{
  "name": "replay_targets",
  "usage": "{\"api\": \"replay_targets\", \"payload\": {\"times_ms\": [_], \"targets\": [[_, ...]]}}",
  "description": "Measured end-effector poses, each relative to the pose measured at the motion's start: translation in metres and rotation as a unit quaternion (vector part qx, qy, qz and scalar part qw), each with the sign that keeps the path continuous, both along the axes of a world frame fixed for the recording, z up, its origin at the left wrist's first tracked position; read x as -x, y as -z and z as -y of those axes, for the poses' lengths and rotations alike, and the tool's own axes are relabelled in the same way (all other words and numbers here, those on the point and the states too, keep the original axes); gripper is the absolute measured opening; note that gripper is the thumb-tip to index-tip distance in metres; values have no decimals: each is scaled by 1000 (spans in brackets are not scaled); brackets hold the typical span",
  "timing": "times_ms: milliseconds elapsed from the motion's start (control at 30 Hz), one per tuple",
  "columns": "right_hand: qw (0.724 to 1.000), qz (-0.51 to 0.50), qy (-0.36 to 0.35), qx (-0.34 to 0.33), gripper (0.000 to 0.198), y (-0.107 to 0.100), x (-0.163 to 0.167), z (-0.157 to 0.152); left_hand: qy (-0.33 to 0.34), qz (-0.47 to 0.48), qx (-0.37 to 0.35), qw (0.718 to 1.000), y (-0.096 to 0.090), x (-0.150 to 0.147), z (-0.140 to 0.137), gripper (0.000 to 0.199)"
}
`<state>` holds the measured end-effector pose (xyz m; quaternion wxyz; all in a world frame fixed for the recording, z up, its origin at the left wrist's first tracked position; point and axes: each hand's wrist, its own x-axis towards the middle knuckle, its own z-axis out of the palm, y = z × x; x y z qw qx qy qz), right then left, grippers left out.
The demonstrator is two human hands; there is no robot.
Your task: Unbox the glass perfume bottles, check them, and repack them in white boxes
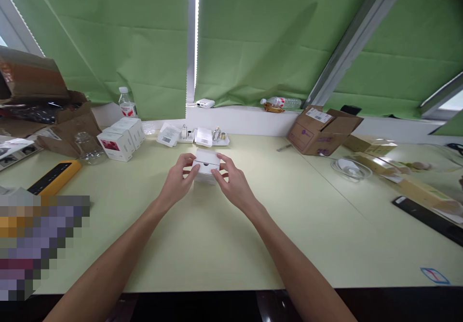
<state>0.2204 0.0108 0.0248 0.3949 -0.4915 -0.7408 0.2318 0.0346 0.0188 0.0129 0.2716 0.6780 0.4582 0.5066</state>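
A small white carton is held between both hands near the middle of the table, with a flap at its far side and a dark half-round notch on its near panel. My left hand grips its left side, thumb at the front edge and fingers behind. On the other side, my right hand grips it the same way. Just beyond lie two white trays with small glass bottles and barcoded white packets. What is inside the carton cannot be seen.
White boxes, a clear plastic jar and a yellow-black power strip stand left. An open cardboard box, a coiled white cable and a black bar lie right. Bottles rest along the back ledge.
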Motion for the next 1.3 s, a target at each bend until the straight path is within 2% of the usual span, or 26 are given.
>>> {"api": "replay_targets", "payload": {"times_ms": [300,500,600,800,1100,1300], "targets": [[999,-33,-5,9,45,-2,1,2,-10,7,7,1000,1,-1,0,35],[999,-41,30,-3,49,3,1,-2,-13,-7,-11,1000,2,-1,-1,29],[999,-33,26,-14,52,4,0,-5,-16,-15,-13,1000,2,0,-1,28],[999,1,-8,-31,32,3,0,-3,-21,-29,-23,999,1,1,-1,28],[998,19,-21,-54,40,5,0,-3,-46,-79,-42,995,5,5,-4,29],[997,46,-15,-64,33,7,0,-4,-52,-107,-88,989,10,9,-7,31]]}}
